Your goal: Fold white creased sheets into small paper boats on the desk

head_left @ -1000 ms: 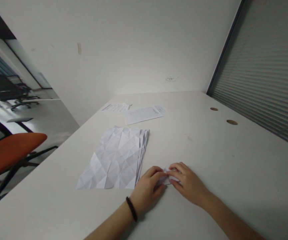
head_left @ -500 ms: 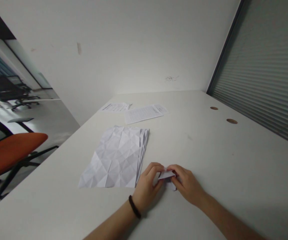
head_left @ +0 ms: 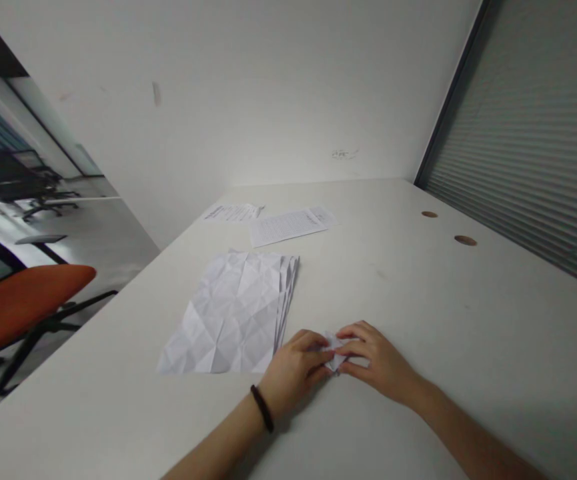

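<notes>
My left hand [head_left: 295, 370] and my right hand [head_left: 375, 360] meet on a small folded piece of white paper [head_left: 337, 352] that lies on the white table [head_left: 418, 300]. Fingers of both hands pinch and press it against the tabletop, and most of it is hidden under them. A dark band circles my left wrist. Just left of my left hand lies a stack of creased white sheets [head_left: 233, 313], its top sheet covered in fold lines.
Two printed sheets [head_left: 288, 227] lie farther back on the table, near the wall. Two round holes [head_left: 465, 240] sit in the tabletop at the right, beside a ribbed shutter. An orange office chair [head_left: 18, 307] stands off the table's left edge.
Half a second ago both hands held the small folded paper slightly raised; now they press it flat on the table. The stack and the printed sheets have not moved.
</notes>
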